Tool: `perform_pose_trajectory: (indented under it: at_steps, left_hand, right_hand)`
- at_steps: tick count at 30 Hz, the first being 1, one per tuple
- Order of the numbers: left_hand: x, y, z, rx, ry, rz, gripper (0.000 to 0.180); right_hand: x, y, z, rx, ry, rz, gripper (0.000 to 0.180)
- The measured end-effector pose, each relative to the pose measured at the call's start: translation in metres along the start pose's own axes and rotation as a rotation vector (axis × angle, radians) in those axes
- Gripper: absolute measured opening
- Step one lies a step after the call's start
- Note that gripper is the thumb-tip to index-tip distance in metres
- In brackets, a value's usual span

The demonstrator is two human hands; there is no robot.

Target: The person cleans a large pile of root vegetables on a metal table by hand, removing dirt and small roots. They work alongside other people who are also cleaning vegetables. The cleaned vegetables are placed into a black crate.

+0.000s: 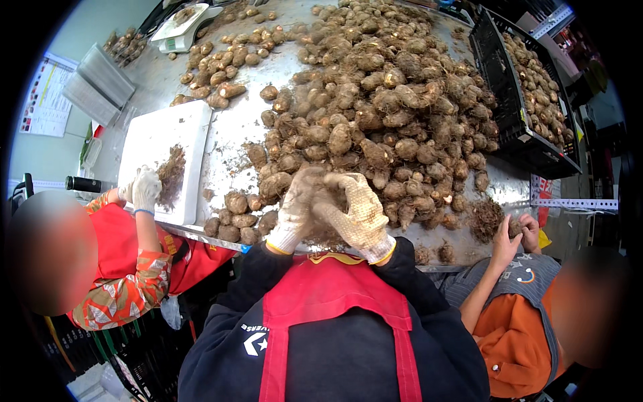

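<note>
My left hand [295, 211] and my right hand [360, 214], both in dirty cream knit gloves, come together at the table's near edge. Their fingers curl round a brown taro [326, 206], smeared by motion and partly hidden by the gloves. Right beyond them rises a big heap of hairy brown taros [395, 100]. A smaller group of taros [236, 218] lies next to my left hand, along the edge.
At left, a person's gloved hands [144, 187] are over a white tray [144, 137] with loose root fibres [172, 175]. At right, another person's bare hands [512, 238] hold a taro. A black crate [522, 134] of taros and a scale [181, 40] stand farther off.
</note>
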State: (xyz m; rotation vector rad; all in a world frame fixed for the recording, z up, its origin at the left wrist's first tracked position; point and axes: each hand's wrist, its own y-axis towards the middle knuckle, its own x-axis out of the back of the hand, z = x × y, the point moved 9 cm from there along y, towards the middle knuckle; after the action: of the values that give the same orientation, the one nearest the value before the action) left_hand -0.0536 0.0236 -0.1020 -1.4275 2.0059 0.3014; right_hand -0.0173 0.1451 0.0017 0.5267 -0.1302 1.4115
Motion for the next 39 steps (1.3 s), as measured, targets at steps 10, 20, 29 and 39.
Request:
perform_pose_trajectory:
  at_steps: [10, 20, 29, 39]
  left_hand:
    - [0.021, -0.016, -0.044, -0.526, 0.911, -0.28, 0.032]
    - [-0.002, -0.005, -0.025, -0.2, 0.659, -0.075, 0.045]
    - [0.076, -0.004, 0.009, -0.33, 0.916, -0.183, 0.057]
    - [0.038, -0.006, 0.03, 0.241, -0.084, -0.217, 0.032]
  right_hand:
    - [-0.015, -0.025, 0.009, 0.148, -0.149, 0.228, 0.015]
    - [-0.003, 0.01, -0.011, -0.056, -0.042, 0.06, 0.023]
    - [0.006, -0.021, -0.006, -0.021, 0.003, 0.18, 0.011]
    - [0.009, 0.007, -0.001, 0.121, -0.063, -0.056, 0.026]
